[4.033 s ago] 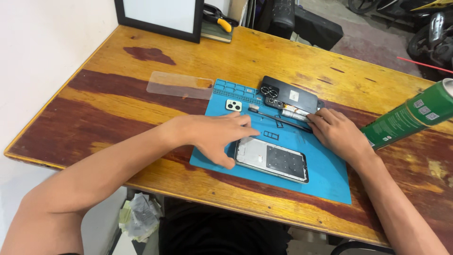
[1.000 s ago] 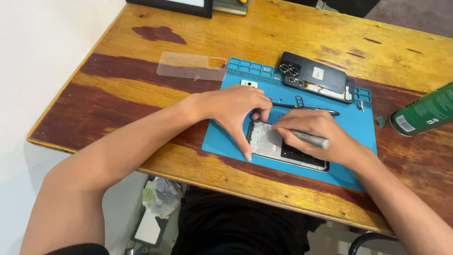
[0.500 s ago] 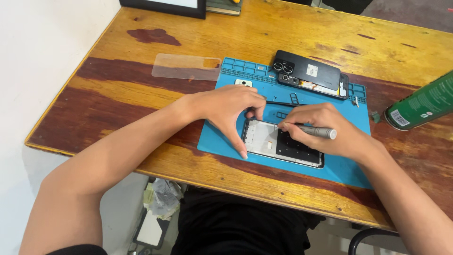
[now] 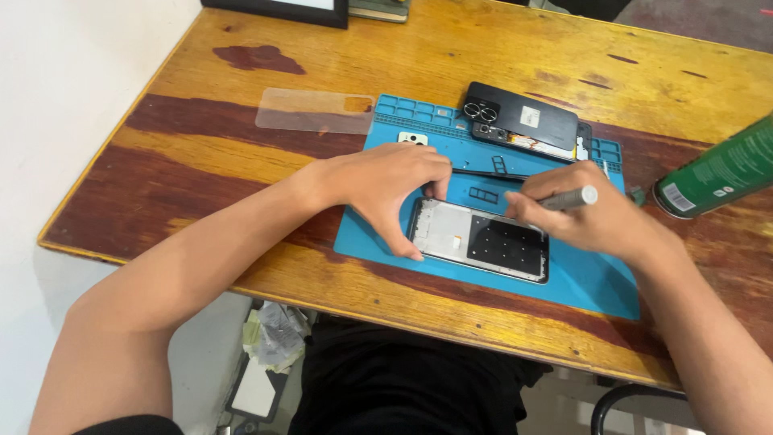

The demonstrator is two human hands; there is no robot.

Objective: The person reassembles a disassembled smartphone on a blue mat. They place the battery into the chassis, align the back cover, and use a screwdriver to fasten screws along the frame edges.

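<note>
An opened phone frame [image 4: 481,240] lies face up on a blue repair mat [image 4: 596,286]. My left hand [image 4: 385,187] presses on the frame's left end, thumb on the near corner and fingers on the far corner. My right hand [image 4: 581,221] hovers over the frame's right end, shut on a grey screwdriver [image 4: 568,197] whose tip is hidden under the fingers. Behind, a black phone back with camera lenses [image 4: 520,119] rests on the mat's far edge, with thin black tweezers [image 4: 483,173] in front of it.
A clear screen protector [image 4: 316,110] lies left of the mat on the wooden table [image 4: 201,169]. A green spray can [image 4: 721,171] lies at the right. A small white camera part [image 4: 412,138] sits on the mat. A dark frame [image 4: 278,10] stands at the back edge.
My right hand came from the back of the mat with the screwdriver and now sits over the phone frame. The left hand stayed pressing on the frame's left end.
</note>
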